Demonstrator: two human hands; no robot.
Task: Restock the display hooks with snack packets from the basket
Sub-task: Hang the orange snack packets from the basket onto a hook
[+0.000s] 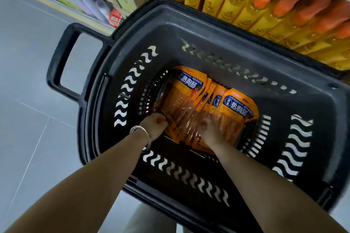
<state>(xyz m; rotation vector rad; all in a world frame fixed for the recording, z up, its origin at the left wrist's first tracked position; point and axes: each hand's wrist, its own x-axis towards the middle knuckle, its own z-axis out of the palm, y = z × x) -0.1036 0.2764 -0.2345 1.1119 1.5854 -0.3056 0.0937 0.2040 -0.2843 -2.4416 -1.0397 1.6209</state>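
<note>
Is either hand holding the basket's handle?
No, the left hand and the right hand are both down on the snack packets inside the basket.

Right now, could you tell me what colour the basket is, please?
The basket is black, clearest in the head view.

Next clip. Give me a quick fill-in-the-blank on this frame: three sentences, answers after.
1. The left hand and the right hand both touch the snack packets lying in the ____ basket.
2. The bracelet sits on the ____ wrist.
3. The bottles shelved beyond the basket have ____ caps.
Missing words: black; left; orange.
</note>
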